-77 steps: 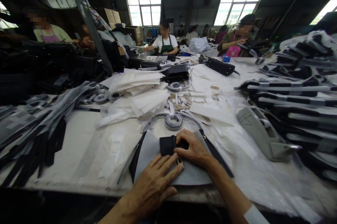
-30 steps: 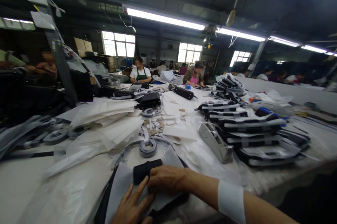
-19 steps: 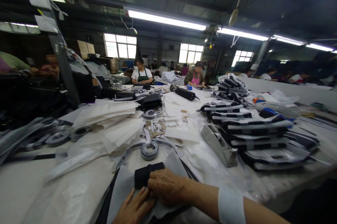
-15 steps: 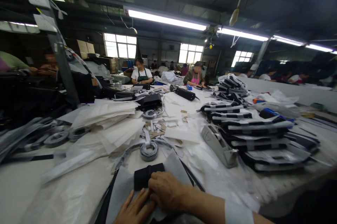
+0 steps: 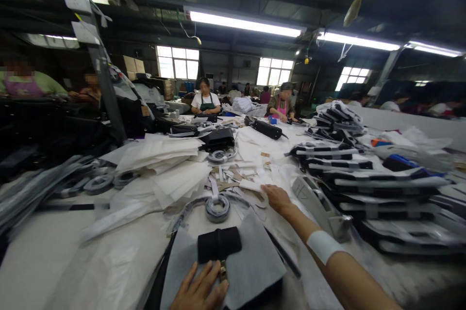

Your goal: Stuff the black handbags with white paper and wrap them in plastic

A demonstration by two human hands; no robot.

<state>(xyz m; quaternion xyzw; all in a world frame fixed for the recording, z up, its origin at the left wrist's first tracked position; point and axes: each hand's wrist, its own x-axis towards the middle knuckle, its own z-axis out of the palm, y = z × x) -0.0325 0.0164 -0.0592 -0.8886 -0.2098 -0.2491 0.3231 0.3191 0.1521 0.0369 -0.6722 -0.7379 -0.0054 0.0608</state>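
Note:
My left hand (image 5: 202, 285) lies flat with its fingers spread at the near end of a grey sheet (image 5: 251, 256). Its fingertips are beside a small metal clasp (image 5: 223, 271) on a strap below a black rolled or folded piece (image 5: 219, 244). That sheet covers a black bag (image 5: 269, 293), which shows only at the edges. Farther forward, my right hand (image 5: 277, 198) has its fingers bent at the edge of a white paper piece (image 5: 251, 185), pinching it. A wrapped grey coil (image 5: 217, 208) sits just beyond the bag.
Stacked white sheets (image 5: 160, 155) lie to the left, near more grey coils (image 5: 98, 184). On the right are a grey tape dispenser (image 5: 320, 208) and a tall pile of black wrapped pieces (image 5: 389, 198). Paper scraps (image 5: 225, 176) cover the middle. Co-workers (image 5: 206, 99) sit across the table.
My right hand has left the black piece and reached forward to the white paper. My left hand stays flat on the grey sheet. The metal clasp is now uncovered. The view has shifted left.

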